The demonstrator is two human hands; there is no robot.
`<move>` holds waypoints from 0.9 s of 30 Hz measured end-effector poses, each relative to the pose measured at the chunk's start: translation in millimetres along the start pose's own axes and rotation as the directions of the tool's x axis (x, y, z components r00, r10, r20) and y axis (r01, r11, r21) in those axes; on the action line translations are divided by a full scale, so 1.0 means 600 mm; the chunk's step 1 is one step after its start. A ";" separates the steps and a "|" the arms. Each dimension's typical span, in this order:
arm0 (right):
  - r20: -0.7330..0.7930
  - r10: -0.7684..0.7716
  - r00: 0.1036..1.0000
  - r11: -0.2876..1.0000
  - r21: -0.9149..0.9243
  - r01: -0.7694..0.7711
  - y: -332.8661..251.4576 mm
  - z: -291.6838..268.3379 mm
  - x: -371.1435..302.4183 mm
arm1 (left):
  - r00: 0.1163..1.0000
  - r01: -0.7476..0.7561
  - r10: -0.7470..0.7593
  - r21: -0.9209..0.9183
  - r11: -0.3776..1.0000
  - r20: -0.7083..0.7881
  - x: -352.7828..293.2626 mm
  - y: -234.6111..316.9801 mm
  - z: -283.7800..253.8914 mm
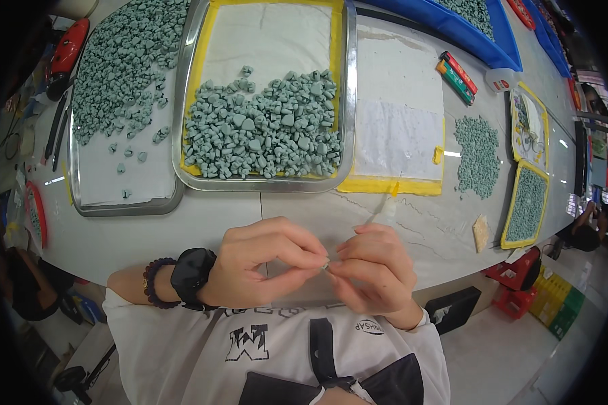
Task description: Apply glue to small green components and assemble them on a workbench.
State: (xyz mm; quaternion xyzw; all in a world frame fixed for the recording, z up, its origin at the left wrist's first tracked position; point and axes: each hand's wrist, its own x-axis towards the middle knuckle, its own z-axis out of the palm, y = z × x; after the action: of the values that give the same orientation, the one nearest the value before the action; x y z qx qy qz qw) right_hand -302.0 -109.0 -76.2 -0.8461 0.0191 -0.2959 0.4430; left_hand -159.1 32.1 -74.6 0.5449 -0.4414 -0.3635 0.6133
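1. Left hand [260, 260] and right hand [378, 266]: fingertips together, both pinched on one small pale piece [326, 264]; most of it hidden by fingers, exact shape unclear.
2. Right hand's lower fingers curl inward, partly out of sight.
3. Dropper bottle [385, 214], yellow tip: just beyond right hand, lower end hidden behind it.
4. Two blue bins beyond grip, far right, both cut off by frame edge; far-left items blurred.
5. Writing: lettering on shirt [175, 351], nearer the body than grip, partly folded; print on two small packets [456, 77], beyond and right, too small to read.
6. Counts: two metal trays, one straight beyond grip [260, 183], one beyond-left [125, 209]; green stones [260, 128] in both, too many to count.
7. Right of grip: one loose stone pile [477, 155], two yellow-edged trays [504, 237], one beige scrap [480, 233].
8. Left wrist: one black watch [193, 277], one beaded bracelet [152, 283].
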 end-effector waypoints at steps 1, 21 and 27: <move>-0.001 -0.006 1.000 1.000 -0.002 0.006 0.000 0.000 0.000 | 1.000 0.004 -0.004 0.000 1.000 0.002 0.000 0.001 0.000; -0.018 -0.018 1.000 0.999 0.049 0.018 0.002 0.005 0.000 | 1.000 0.011 -0.011 -0.014 1.000 0.004 0.001 0.004 -0.003; -0.015 -0.012 1.000 0.999 0.053 0.013 0.003 0.004 -0.001 | 0.998 -0.055 0.054 0.053 0.997 0.023 0.002 0.007 -0.004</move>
State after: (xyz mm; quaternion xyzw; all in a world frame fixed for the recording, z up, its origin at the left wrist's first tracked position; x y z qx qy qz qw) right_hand -301.3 -108.1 -78.7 -0.8319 0.0092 -0.3052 0.4634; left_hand -156.7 32.6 -70.5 0.5451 -0.4723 -0.3404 0.6033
